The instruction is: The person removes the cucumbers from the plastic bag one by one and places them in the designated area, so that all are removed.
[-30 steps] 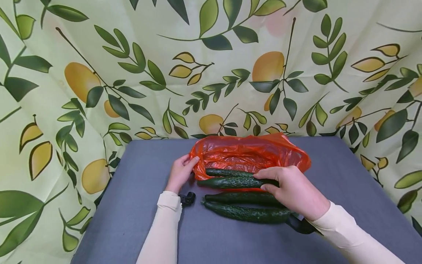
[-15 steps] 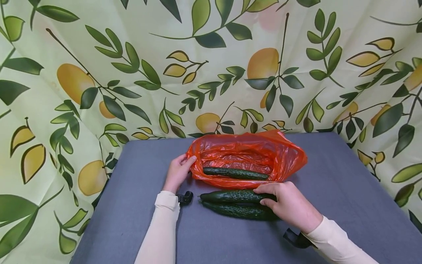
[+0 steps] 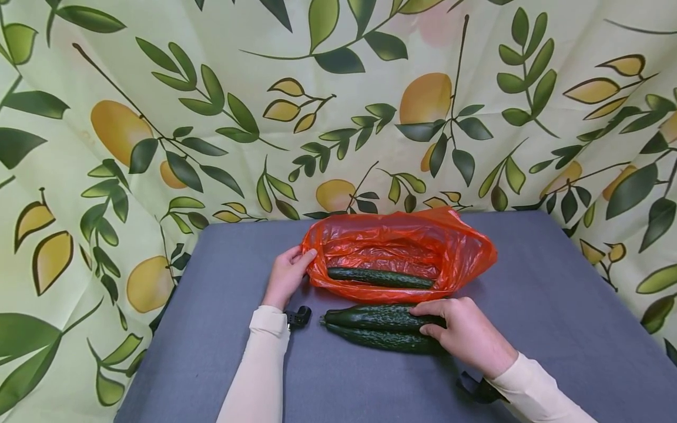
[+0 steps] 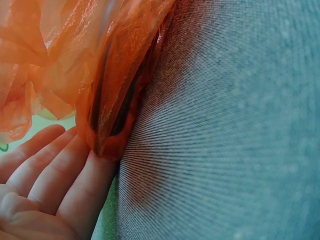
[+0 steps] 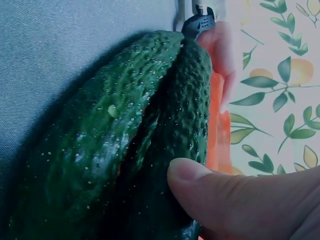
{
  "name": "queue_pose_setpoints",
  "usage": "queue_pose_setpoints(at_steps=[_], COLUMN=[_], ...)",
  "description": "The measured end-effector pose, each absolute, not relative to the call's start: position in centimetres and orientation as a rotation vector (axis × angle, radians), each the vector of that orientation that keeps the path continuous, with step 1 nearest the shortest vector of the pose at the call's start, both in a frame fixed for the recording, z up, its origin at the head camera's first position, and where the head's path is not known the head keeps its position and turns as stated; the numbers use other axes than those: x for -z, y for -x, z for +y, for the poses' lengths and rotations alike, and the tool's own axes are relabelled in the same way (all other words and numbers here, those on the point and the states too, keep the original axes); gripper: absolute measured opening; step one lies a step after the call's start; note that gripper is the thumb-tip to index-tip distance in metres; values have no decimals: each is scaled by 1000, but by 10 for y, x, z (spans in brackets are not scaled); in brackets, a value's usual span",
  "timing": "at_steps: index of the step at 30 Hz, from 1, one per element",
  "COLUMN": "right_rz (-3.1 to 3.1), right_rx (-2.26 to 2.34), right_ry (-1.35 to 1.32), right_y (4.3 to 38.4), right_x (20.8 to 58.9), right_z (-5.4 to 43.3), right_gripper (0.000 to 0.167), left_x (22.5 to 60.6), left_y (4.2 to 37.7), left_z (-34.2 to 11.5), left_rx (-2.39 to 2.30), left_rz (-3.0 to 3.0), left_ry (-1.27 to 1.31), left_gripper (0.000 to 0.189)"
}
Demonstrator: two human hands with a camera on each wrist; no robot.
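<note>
A red plastic bag (image 3: pixel 391 235) lies with its mouth towards me, and a cucumber (image 3: pixel 381 277) shows just inside it. My left hand (image 3: pixel 288 273) pinches the bag's left edge; in the left wrist view its fingers (image 4: pixel 75 172) reach up to the thin film. In front of the bag, dark green cucumbers lie side by side. My right hand (image 3: pixel 468 332) grips the right end of the upper cucumber (image 3: pixel 370 318), whose neighbour is the nearer cucumber (image 3: pixel 378 338). From the right wrist, the thumb (image 5: pixel 200 182) presses the held cucumber's bumpy skin.
A grey cloth (image 3: pixel 211 352) covers the table. Patterned fabric (image 3: pixel 238 147) with leaves and yellow fruit hangs behind it and at both sides. Black wrist mounts, one on the left wrist (image 3: pixel 298 317) and one on the right (image 3: pixel 478 389), stick out near the cucumbers.
My right hand has brought a cucumber from the bag's mouth towards me, onto the cucumbers in front. In the last half second it has barely moved. My left hand keeps hold of the bag.
</note>
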State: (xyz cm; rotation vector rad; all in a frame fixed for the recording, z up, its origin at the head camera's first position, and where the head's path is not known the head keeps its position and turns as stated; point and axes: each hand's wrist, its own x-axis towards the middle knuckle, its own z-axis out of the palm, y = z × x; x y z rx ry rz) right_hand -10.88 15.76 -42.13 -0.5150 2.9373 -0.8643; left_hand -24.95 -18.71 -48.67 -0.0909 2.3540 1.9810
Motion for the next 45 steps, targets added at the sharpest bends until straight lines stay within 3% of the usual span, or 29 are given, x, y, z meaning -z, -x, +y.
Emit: queue_pose_setpoints(at_steps=[33, 45], right_rz=[2832, 2874], right_rx=[831, 815], right_ry=[437, 634], right_y=[118, 133], right_x=[418, 392], right_z=[160, 148], right_gripper=[29, 28], left_x=[485, 487], left_y=[252, 252], left_z=[-184, -186], left_rx=[-1961, -1949], left_rz=[2357, 2366], left_ry=[105, 125], left_gripper=[49, 51])
